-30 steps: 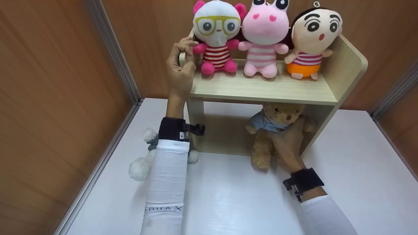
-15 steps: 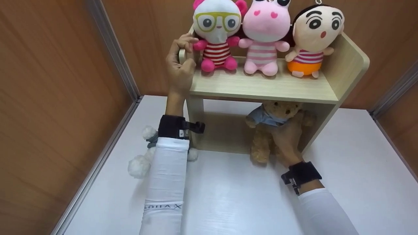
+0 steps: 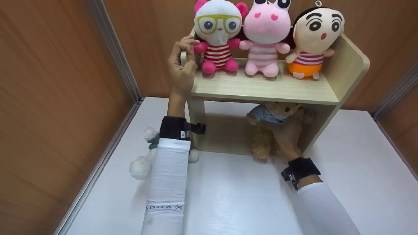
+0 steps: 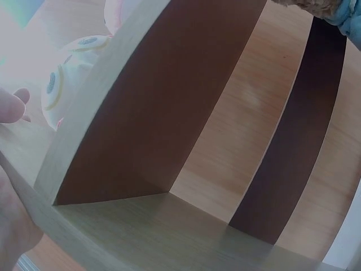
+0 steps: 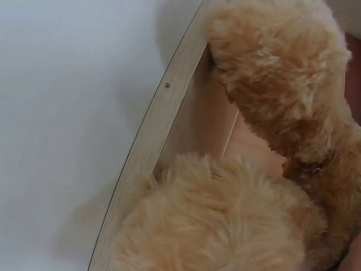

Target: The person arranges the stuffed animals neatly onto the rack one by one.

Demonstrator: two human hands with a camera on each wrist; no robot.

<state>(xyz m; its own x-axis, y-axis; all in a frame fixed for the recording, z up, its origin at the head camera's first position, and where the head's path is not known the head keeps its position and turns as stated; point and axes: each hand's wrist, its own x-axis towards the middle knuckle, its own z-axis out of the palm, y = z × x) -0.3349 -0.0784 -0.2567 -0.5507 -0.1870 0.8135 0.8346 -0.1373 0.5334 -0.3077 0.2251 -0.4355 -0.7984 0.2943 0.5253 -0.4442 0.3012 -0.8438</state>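
In the head view my left hand (image 3: 183, 68) grips the upper edge of the left side panel of a light wooden shelf (image 3: 264, 89). My right hand (image 3: 289, 132) holds a brown teddy bear (image 3: 262, 143) in a blue top by its body, inside the lower compartment at the right. The upper shelf board hides the top of the bear's head. Furry legs of the teddy bear (image 5: 276, 73) fill much of the right wrist view, beside the shelf's bottom board (image 5: 161, 107). The left wrist view shows the shelf's side panel (image 4: 158, 226) close up.
On the upper board sit a pink-and-white panda plush (image 3: 218, 39), a pink hippo-like plush (image 3: 265, 36) and a boy doll (image 3: 310, 42). A white fluffy toy (image 3: 141, 167) lies on the white table (image 3: 235, 195), partly under my left forearm. Wooden walls (image 3: 65, 98) enclose the table.
My right hand has pushed the teddy bear farther back into the lower compartment, so more of its head is hidden under the board. My left hand keeps its grip on the panel.
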